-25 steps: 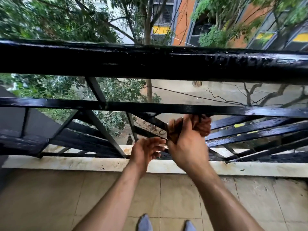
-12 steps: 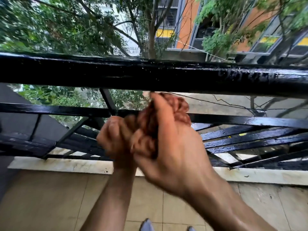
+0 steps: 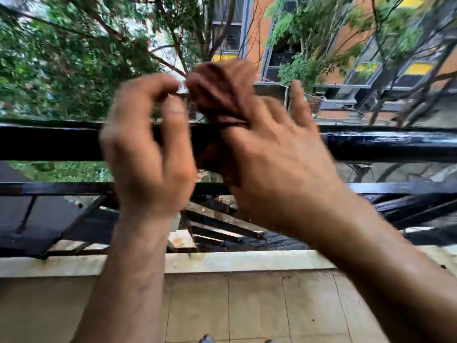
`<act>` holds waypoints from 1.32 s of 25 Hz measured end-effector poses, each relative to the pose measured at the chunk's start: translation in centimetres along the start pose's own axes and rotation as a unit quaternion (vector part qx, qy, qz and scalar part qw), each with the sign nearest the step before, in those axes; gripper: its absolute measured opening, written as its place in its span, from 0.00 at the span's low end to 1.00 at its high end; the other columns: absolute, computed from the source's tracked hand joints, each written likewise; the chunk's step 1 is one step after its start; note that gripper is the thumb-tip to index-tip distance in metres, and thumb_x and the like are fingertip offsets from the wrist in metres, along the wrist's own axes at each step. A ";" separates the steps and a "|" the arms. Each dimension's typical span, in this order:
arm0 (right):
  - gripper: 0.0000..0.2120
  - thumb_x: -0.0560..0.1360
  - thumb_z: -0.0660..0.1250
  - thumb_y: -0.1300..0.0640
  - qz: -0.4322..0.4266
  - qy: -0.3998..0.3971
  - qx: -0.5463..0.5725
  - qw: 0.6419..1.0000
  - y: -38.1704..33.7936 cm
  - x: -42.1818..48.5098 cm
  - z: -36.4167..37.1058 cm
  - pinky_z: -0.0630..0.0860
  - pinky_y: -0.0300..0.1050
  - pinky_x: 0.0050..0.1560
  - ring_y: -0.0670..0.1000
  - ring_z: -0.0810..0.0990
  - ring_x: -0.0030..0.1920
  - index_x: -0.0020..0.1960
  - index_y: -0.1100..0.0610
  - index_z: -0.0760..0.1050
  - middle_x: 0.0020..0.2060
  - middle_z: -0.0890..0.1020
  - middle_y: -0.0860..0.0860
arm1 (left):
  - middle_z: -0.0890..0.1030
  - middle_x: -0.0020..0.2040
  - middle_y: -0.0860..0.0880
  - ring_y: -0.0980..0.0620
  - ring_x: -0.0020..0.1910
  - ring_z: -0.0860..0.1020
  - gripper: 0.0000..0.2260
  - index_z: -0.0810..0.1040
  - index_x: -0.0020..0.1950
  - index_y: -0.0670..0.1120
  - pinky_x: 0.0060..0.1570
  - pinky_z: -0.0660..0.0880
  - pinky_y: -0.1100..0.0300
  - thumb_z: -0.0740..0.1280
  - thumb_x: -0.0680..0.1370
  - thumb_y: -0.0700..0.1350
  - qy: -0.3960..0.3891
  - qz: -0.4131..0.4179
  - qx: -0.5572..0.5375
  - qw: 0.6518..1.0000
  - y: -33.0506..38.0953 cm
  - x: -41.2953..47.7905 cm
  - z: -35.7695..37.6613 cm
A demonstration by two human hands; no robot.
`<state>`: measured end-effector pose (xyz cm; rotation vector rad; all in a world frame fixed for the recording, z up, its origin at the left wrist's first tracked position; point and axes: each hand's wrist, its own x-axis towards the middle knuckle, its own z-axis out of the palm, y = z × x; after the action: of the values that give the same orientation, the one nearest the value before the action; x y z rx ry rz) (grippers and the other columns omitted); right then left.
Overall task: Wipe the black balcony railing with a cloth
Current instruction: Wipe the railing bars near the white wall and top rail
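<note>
The black balcony railing's thick top rail crosses the whole view, glossy and wet. Both my hands are raised in front of it, blurred by motion. A crumpled brown cloth is bunched between them at the level of the rail's top edge. My right hand grips the cloth from the right, with its thumb sticking up. My left hand has its fingers curled and pinches the cloth's left edge. The hands hide the rail's middle stretch.
Below the top rail runs a thinner black bar with slanted slats under it. A white stone ledge borders the beige tiled floor. Trees and orange buildings stand beyond the railing.
Both hands have risen with the cloth from the lower bar to the top rail. The left hand, first apart from the cloth, now holds it too. The camera has tilted up.
</note>
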<state>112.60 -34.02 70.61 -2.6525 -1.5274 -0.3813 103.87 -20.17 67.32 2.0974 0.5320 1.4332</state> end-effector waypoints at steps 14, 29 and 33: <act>0.30 0.73 0.67 0.51 0.107 0.077 -0.042 0.990 21.1 -9.3 2.0 0.51 0.67 0.79 0.59 0.75 0.68 0.74 0.45 0.68 0.70 0.75 0.58 | 0.81 0.53 0.38 0.36 0.53 0.77 0.38 0.72 0.65 0.42 0.56 0.67 0.44 0.38 0.78 0.68 -0.352 0.103 0.286 0.885 16.6 -5.2 17.1; 0.39 0.54 0.75 0.26 0.308 -0.027 0.010 0.951 56.0 -23.6 -0.3 0.62 0.60 0.74 0.61 0.79 0.56 0.62 0.41 0.78 0.51 0.82 0.56 | 0.79 0.59 0.44 0.42 0.56 0.77 0.32 0.73 0.64 0.46 0.47 0.64 0.49 0.46 0.81 0.69 -0.412 0.228 0.279 0.837 35.8 -12.2 40.7; 0.36 0.62 0.69 0.22 0.424 0.114 0.029 0.898 65.1 -28.7 5.1 0.74 0.58 0.66 0.58 0.78 0.62 0.68 0.30 0.68 0.62 0.79 0.54 | 0.79 0.54 0.43 0.42 0.51 0.76 0.23 0.76 0.62 0.43 0.52 0.67 0.47 0.55 0.82 0.59 -0.271 0.260 0.269 0.887 34.7 -15.4 42.5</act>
<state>155.64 -90.43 63.49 -2.7624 -0.2301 -0.5222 138.84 -65.16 65.80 3.1208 0.1402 0.9024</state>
